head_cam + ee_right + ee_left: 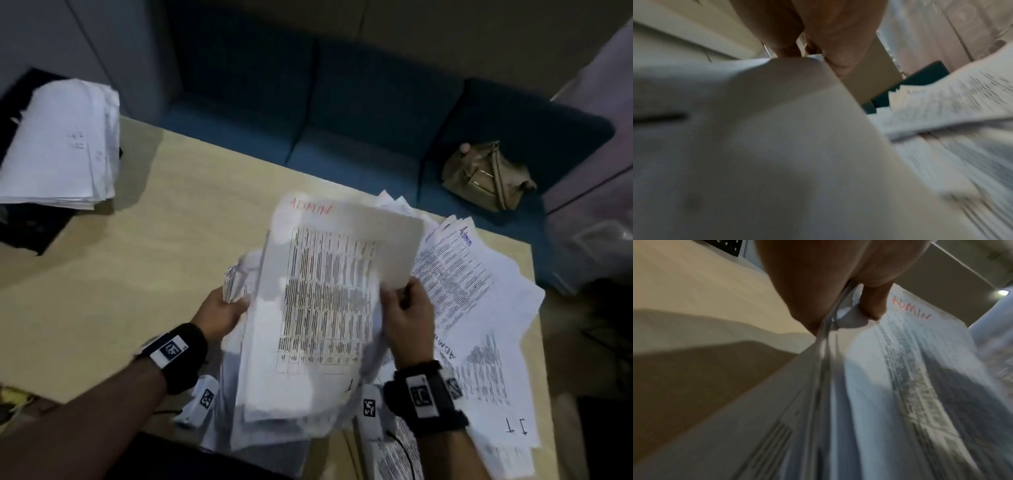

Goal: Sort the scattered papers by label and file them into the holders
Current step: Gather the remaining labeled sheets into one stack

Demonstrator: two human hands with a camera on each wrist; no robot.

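Note:
A printed sheet marked ADMIN in red (329, 294) is held up over the table, blurred by motion. My right hand (400, 308) pinches its right edge. My left hand (222, 311) grips the left edge of a bundle of papers (274, 394) under that sheet. In the left wrist view my thumb (873, 305) presses on the sheet (910, 353) near the red word. In the right wrist view my fingers (789, 47) hold the paper's blank back (756, 146). More scattered papers (479, 325), some marked Admin, lie spread at the right.
A black holder (30, 222) at the far left of the wooden table (171, 240) carries a stack of white papers (61, 144). A blue sofa (342, 120) stands behind the table with a tan bag (486, 174) on it.

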